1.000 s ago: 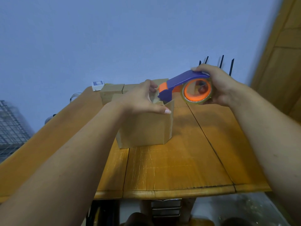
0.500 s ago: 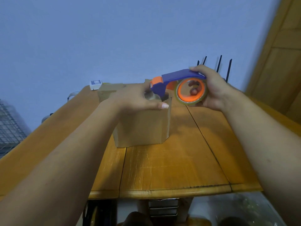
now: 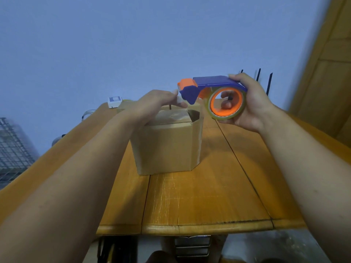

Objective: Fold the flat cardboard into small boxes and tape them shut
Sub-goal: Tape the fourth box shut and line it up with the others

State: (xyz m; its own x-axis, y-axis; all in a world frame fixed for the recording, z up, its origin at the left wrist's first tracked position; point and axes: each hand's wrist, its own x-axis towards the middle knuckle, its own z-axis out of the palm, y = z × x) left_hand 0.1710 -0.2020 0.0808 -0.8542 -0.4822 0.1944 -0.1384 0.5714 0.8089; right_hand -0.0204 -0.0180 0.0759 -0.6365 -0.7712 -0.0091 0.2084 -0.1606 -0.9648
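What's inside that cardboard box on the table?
Through the open corner of the cardboard box only bare inner wall and a folded-in flap show. The left hand covers the top's other side; the bottom is hidden.

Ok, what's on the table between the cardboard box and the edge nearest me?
Nothing. In the head view, the table between the cardboard box and its near edge is bare, scratched wood.

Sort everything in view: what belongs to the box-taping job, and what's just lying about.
In the job:
cardboard box, top not fully closed
tape dispenser, gripped by the right hand
left hand, over the box top
wooden table, the work surface

Lying about:
small white item, far table edge
black rods, behind the table
wire rack, far left
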